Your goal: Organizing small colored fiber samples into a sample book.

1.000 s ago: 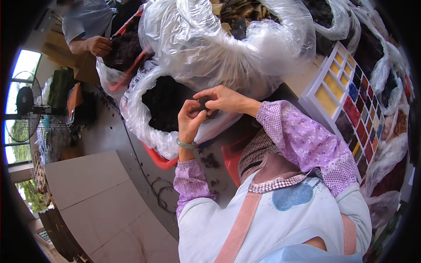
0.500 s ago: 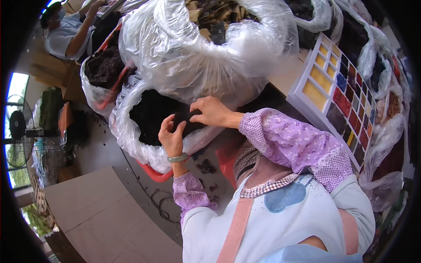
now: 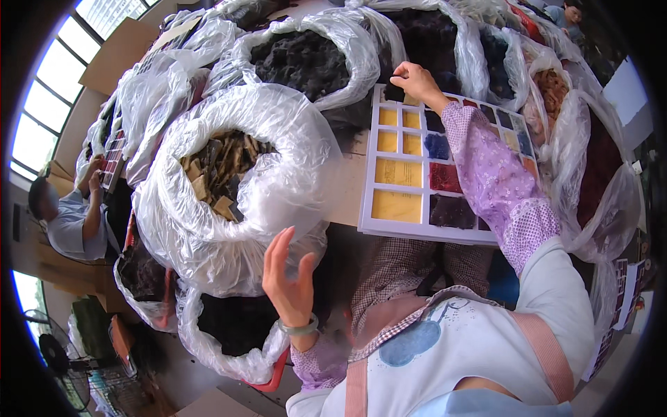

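Note:
My right hand [image 3: 417, 85] reaches over the far left corner of a white gridded tray [image 3: 368, 182]. Its fingers are pinched at a small dark tuft [image 3: 394, 93], which sits at the corner compartment. Several near left compartments show a yellow bottom; others hold fluffy fibre in blue, red, black and brown. With fingers stretched and apart, my left hand [image 3: 288, 285] is raised with nothing in it, by the near side of a large plastic-lined bag [image 3: 236, 267]. Below it stands a smaller bag of black fibre [image 3: 236, 323] with a crumpled plastic rim.
Brown and tan scraps [image 3: 222, 174] fill the large bag. Behind the tray are more plastic-lined bags of dark fibre [image 3: 302, 62], and one of orange-brown fibre [image 3: 550, 94] at right. A co-worker [image 3: 73, 215] holds a similar tray at far left. A fan [image 3: 55, 354] stands lower left.
The view has swung to the right. My right hand has gone from above the black fibre bag to the tray's far corner. My left hand has spread its fingers beside the large bag.

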`<act>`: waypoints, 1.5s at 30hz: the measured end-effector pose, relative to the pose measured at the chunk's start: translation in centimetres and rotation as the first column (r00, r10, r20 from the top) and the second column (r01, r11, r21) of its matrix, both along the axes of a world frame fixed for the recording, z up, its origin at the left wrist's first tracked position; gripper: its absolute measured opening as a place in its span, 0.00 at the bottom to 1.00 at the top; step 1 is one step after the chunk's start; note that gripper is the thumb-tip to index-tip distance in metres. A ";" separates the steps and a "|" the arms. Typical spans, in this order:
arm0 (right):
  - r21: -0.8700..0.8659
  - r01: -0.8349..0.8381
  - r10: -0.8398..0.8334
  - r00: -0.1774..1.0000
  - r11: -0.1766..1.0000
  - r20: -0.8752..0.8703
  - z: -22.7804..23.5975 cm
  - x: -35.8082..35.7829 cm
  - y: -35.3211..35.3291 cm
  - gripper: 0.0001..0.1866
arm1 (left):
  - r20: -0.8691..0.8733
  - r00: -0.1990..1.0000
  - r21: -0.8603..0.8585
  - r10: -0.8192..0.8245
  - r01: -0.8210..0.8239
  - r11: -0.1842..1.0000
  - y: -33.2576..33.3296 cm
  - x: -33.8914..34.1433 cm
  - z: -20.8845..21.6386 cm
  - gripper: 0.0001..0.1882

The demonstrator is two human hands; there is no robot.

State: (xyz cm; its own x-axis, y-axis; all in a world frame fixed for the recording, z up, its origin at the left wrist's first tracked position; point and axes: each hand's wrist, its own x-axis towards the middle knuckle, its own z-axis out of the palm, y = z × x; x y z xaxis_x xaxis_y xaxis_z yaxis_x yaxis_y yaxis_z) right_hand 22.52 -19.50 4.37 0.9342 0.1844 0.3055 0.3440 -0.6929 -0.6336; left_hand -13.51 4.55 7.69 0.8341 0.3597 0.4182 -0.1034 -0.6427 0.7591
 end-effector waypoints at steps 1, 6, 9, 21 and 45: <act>-0.013 0.057 -0.056 0.998 0.998 0.017 -0.8 1.5 -0.7 0.16 | -0.031 0.989 0.118 -0.144 0.147 0.982 -2.1 2.5 1.7 0.23; 0.140 0.009 0.029 0.962 0.990 -0.270 -4.1 4.2 0.4 0.11 | -0.053 0.918 0.384 -0.393 0.382 0.840 -3.2 15.0 3.7 0.20; 0.192 -0.103 0.176 0.891 0.976 -0.419 -4.3 5.3 -0.7 0.12 | -0.053 0.923 0.403 -0.381 0.369 0.838 -0.3 23.3 3.3 0.14; 0.200 -0.417 0.459 0.847 0.887 -0.267 -3.8 3.3 -2.5 0.18 | -0.404 0.915 0.681 -0.020 0.315 0.661 4.1 44.6 -3.1 0.23; -0.019 -0.443 0.435 0.887 0.897 -0.155 -4.6 3.6 -1.3 0.19 | -0.036 0.982 0.572 0.186 -0.132 0.809 12.7 47.5 -1.2 0.20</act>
State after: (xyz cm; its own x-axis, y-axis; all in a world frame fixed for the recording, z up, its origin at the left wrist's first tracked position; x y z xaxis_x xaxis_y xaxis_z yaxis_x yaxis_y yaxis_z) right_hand 26.11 -20.83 -0.22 0.7870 0.5974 0.1538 0.5292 -0.5257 -0.6661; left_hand 33.99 17.25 6.51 0.8283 0.2129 0.5183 0.0859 -0.9623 0.2579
